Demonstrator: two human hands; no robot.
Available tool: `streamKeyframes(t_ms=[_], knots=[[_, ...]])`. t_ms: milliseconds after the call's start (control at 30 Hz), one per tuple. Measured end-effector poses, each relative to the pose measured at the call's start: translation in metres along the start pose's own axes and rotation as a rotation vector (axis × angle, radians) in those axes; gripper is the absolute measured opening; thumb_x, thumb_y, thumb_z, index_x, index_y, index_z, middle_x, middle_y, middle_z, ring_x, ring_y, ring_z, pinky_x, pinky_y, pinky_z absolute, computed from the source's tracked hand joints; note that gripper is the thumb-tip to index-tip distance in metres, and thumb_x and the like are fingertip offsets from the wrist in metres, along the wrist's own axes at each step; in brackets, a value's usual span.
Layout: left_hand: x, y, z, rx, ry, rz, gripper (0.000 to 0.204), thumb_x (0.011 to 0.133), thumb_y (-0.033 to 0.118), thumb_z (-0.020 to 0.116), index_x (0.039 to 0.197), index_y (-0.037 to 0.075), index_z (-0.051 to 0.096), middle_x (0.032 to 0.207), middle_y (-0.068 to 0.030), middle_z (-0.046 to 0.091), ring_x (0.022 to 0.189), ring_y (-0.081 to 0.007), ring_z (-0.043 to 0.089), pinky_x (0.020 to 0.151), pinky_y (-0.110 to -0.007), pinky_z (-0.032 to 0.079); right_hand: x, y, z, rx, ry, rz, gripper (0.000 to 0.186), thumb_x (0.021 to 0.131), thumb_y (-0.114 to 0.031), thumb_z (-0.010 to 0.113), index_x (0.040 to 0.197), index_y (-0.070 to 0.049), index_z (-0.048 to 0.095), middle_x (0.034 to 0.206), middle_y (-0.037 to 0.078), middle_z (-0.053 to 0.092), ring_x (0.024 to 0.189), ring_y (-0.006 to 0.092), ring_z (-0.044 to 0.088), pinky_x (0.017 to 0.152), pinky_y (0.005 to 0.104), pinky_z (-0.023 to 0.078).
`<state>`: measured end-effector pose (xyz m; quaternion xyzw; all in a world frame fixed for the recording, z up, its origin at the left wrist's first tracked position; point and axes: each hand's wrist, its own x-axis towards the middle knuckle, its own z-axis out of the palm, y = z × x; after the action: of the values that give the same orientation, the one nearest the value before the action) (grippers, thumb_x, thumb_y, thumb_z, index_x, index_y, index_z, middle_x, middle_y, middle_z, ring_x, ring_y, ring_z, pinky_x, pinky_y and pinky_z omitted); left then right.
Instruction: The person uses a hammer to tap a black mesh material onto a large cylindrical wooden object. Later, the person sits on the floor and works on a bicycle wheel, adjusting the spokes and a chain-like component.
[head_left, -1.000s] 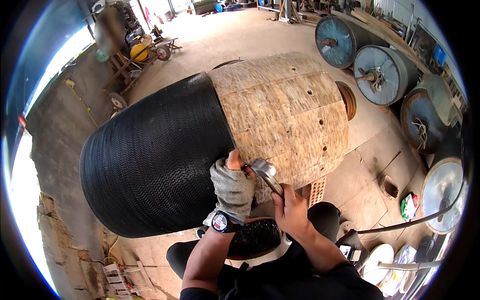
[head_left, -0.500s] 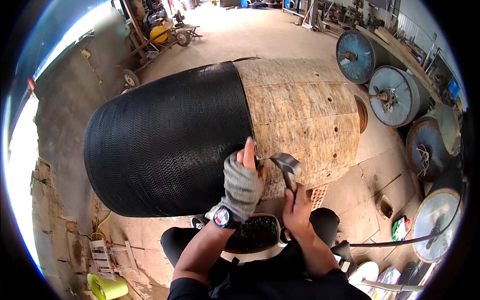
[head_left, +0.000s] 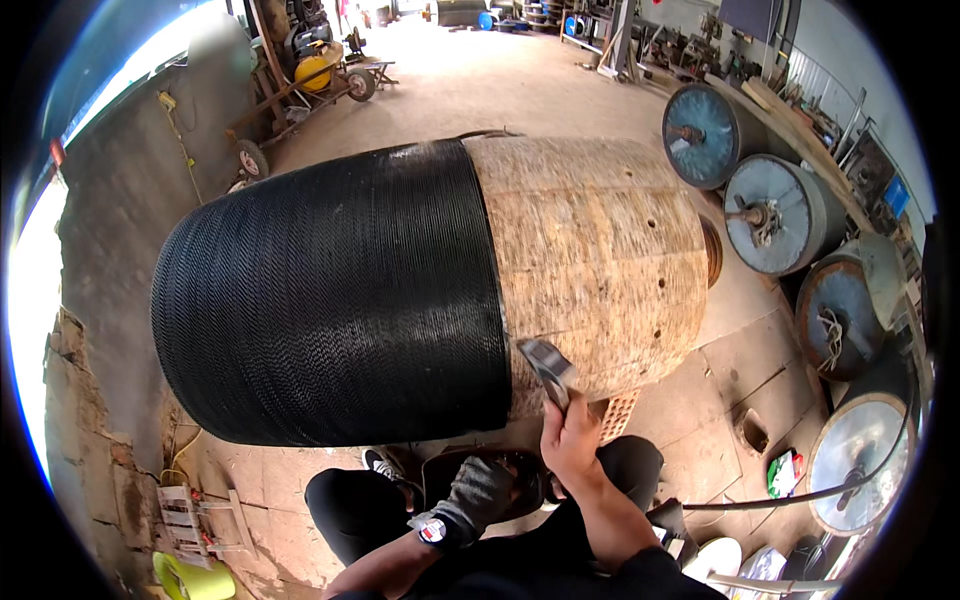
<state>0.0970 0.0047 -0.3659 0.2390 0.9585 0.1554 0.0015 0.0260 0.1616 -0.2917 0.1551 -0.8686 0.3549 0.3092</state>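
In front of me lies a large drum. Black ridged strands (head_left: 330,290) wrap its left part, and bare, worn wooden boards (head_left: 600,250) with small holes cover the right. My right hand (head_left: 572,437) is closed round a hammer (head_left: 548,365), its head over the boards just right of the black edge. Low between my knees, my left hand (head_left: 482,492), in a grey fingerless glove, is down in an open container (head_left: 433,472). Dark small pieces fill that container, too fine to name. The left fingers are mostly hidden there.
Several metal-ended rollers (head_left: 770,215) line the right side. A perforated brick (head_left: 620,412) stands under the drum's right part. At lower left are a small wooden stool (head_left: 190,520) and a yellow-green roll (head_left: 195,575). A wheeled machine (head_left: 320,75) stands at the back left.
My left hand has left the black edge on the drum and dropped into the container. The hammer has shifted slightly left and lower in the picture, still in my right hand.
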Motion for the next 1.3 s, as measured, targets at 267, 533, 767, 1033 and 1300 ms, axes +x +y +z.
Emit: streamKeyframes(t_ms=[267, 533, 767, 1033, 1300], knots=[[0.000, 0.009, 0.057, 0.310, 0.130, -0.123, 0.018, 0.087, 0.016, 0.054, 0.078, 0.003, 0.063, 0.066, -0.0160, 0.058, 0.059, -0.0298, 0.059, 0.047, -0.043, 0.046, 0.000, -0.008, 0.003, 0.001, -0.061, 0.114, 0.022, 0.095, -0.016, 0.060, 0.106, 0.002, 0.052, 0.070, 0.023, 0.063, 0.063, 0.0449, 0.063, 0.053, 0.0458, 0.050], [0.003, 0.007, 0.041, -0.097, 0.197, -0.064, 0.023, 0.091, 0.022, 0.053, 0.079, 0.005, 0.063, 0.069, -0.0164, 0.060, 0.061, -0.0346, 0.059, 0.052, -0.048, 0.046, 0.007, -0.012, 0.009, -0.042, -0.129, 0.216, 0.024, 0.096, -0.018, 0.060, 0.103, 0.002, 0.050, 0.073, 0.028, 0.062, 0.066, 0.0480, 0.061, 0.053, 0.0527, 0.048], [0.005, 0.007, 0.028, -0.134, 0.184, -0.027, 0.020, 0.087, 0.024, 0.057, 0.076, 0.007, 0.058, 0.066, -0.0151, 0.060, 0.057, -0.0350, 0.058, 0.051, -0.048, 0.045, -0.006, -0.007, 0.006, 0.199, 0.007, 0.149, 0.025, 0.097, -0.015, 0.056, 0.110, 0.005, 0.054, 0.070, 0.024, 0.061, 0.062, 0.0419, 0.064, 0.053, 0.0433, 0.049], [0.004, 0.015, 0.003, -0.113, 0.169, -0.043, 0.020, 0.085, 0.024, 0.059, 0.078, 0.006, 0.059, 0.065, -0.0157, 0.061, 0.059, -0.0357, 0.061, 0.053, -0.048, 0.048, -0.007, -0.014, -0.003, 0.452, 0.132, 0.076, 0.018, 0.102, -0.014, 0.042, 0.099, 0.002, 0.050, 0.072, 0.005, 0.052, 0.054, 0.0124, 0.046, 0.051, 0.0269, 0.040], [-0.004, 0.013, -0.002, -0.260, 0.168, 0.037, 0.018, 0.084, 0.025, 0.061, 0.081, 0.007, 0.060, 0.059, -0.0166, 0.059, 0.054, -0.0374, 0.060, 0.049, -0.050, 0.049, -0.007, -0.020, 0.003, 0.228, 0.010, 0.168, 0.019, 0.101, -0.017, 0.051, 0.102, 0.002, 0.049, 0.069, 0.015, 0.057, 0.055, 0.0320, 0.055, 0.049, 0.0363, 0.043]])
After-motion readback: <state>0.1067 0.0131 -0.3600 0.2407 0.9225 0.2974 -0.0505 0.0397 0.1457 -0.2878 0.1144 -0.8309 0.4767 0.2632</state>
